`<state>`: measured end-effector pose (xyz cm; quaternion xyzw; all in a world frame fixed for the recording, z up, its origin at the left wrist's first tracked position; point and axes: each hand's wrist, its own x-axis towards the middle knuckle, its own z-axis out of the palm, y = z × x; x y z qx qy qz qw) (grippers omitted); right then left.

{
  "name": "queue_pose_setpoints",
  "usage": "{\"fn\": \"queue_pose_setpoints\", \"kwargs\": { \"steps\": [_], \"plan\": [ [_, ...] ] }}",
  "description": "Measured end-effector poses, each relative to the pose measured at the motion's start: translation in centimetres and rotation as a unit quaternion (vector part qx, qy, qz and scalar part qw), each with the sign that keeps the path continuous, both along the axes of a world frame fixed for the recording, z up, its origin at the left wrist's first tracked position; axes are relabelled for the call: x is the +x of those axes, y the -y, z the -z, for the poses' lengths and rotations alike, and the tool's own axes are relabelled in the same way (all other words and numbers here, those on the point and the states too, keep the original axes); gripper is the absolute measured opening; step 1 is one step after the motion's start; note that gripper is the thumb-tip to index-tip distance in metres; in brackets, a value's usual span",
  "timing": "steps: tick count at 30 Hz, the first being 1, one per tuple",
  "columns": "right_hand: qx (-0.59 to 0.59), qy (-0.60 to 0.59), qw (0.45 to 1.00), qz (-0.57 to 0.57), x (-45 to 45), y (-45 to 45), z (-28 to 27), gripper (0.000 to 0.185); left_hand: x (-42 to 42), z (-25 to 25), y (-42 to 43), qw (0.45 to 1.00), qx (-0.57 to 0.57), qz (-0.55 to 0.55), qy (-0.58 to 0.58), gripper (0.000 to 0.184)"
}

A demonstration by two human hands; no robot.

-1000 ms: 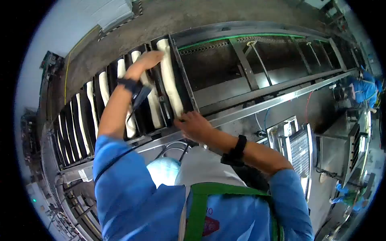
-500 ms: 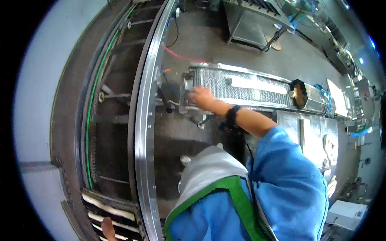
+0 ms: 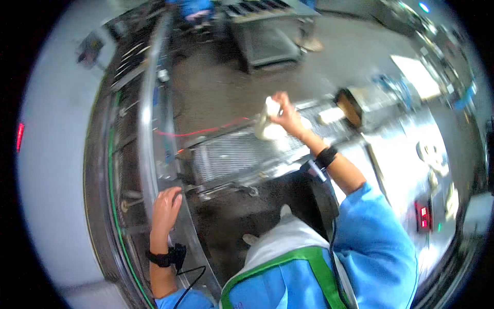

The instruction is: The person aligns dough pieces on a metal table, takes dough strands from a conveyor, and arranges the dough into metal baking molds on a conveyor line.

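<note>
My right hand (image 3: 289,117) is closed on a soft white piece of dough (image 3: 267,129), which hangs folded and blurred over the short mesh conveyor (image 3: 224,157). Behind it, a second pale dough piece (image 3: 332,115) lies on the belt by the outlet of a metal machine (image 3: 378,105). My left hand (image 3: 165,208) is empty beside the steel rail (image 3: 148,108) of the long conveyor, its thumb apart from the slightly bent fingers. Whether it touches the rail I cannot tell. Both wrists wear black bands.
Right of me, a steel table (image 3: 399,159) holds coiled dough (image 3: 431,154) and a device with a red display (image 3: 423,216). Dark trays lie on a metal cart (image 3: 270,54) at the back. A person in blue (image 3: 193,10) is near it. A red hose (image 3: 206,130) crosses the floor.
The view has swung left. My right hand has moved from the belt's near end towards the machine and taken hold of dough. My left hand has come up from the strips on the dark tray.
</note>
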<state>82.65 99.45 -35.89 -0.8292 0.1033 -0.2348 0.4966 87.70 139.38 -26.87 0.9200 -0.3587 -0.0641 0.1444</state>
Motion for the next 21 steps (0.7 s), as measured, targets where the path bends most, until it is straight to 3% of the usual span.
{"fn": "queue_pose_setpoints", "kwargs": {
  "steps": [1,3,6,7,9,12,14,15,18,20,21],
  "plan": [
    [0.040,0.057,0.997,0.022,-3.6,2.3,-2.1,0.059,0.2,0.7,2.9,0.999,-0.005,0.042,-0.014,0.021],
    [0.102,0.061,0.991,0.066,-12.0,4.8,-7.2,0.056,0.0,2.5,8.4,0.991,-0.002,0.123,-0.047,0.022],
    [0.134,0.043,0.978,0.153,-24.3,6.6,-8.7,0.045,-1.5,5.4,15.9,0.968,-0.001,0.237,-0.089,0.024],
    [0.116,0.019,0.972,0.202,-28.1,7.0,-7.3,0.046,-2.0,6.8,18.2,0.961,0.003,0.260,-0.095,0.024],
    [0.189,-0.069,0.939,0.279,-34.8,6.3,-5.6,0.044,-3.6,9.8,22.5,0.930,0.008,0.351,-0.107,0.029],
    [0.272,-0.183,0.868,0.372,-44.7,5.2,5.0,0.040,-8.2,12.8,28.4,0.908,0.048,0.409,-0.079,0.037],
    [0.054,-0.299,0.822,0.481,-49.5,3.4,12.4,0.031,-10.6,14.7,31.8,0.892,0.052,0.445,-0.069,0.039],
    [0.111,-0.315,0.783,0.524,-49.8,2.5,11.5,0.031,-11.7,15.3,33.2,0.877,0.058,0.470,-0.074,0.039],
    [0.136,-0.356,0.758,0.530,-50.6,1.5,10.1,0.033,-13.2,16.4,36.1,0.857,0.076,0.505,-0.067,0.040],
    [-0.037,-0.407,0.732,0.545,-49.9,1.5,9.5,0.042,-13.8,16.8,37.4,0.852,0.087,0.513,-0.057,0.042],
    [-0.039,-0.403,0.734,0.545,-49.6,1.7,9.4,0.042,-13.7,16.9,37.6,0.854,0.086,0.511,-0.053,0.042]
  ]
}}
